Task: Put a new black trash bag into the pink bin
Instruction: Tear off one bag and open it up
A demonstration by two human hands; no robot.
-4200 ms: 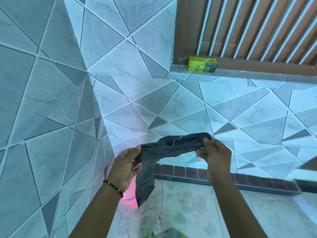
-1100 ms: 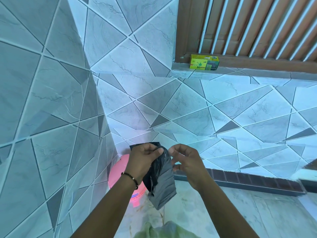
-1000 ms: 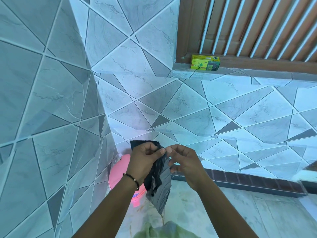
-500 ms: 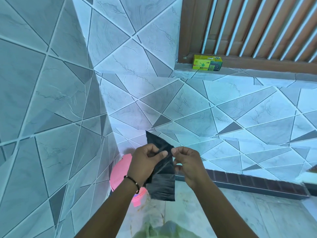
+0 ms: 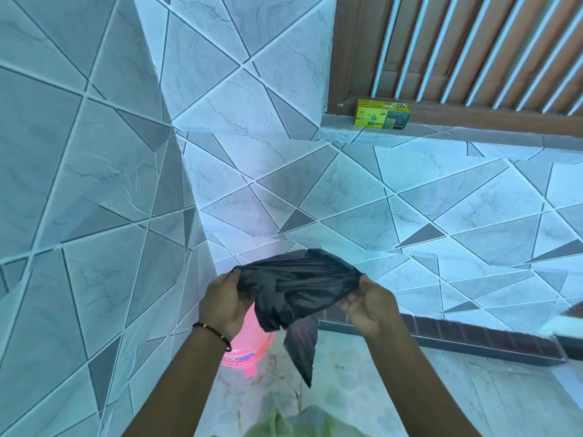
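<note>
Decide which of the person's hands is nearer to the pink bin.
Left. The left hand overlaps the pink bin in view, just above it; the right hand is farther off to the right, across the black bag.

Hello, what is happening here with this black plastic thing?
A person is getting a black trash bag ready for the pink bin. The left hand and the right hand each grip one side of the bag and hold it stretched between them, with one end hanging down. The bin stands on the floor in the tiled corner, below the hands, and the bag is not yet in it. A yellow-green box sits on the window ledge.
</note>
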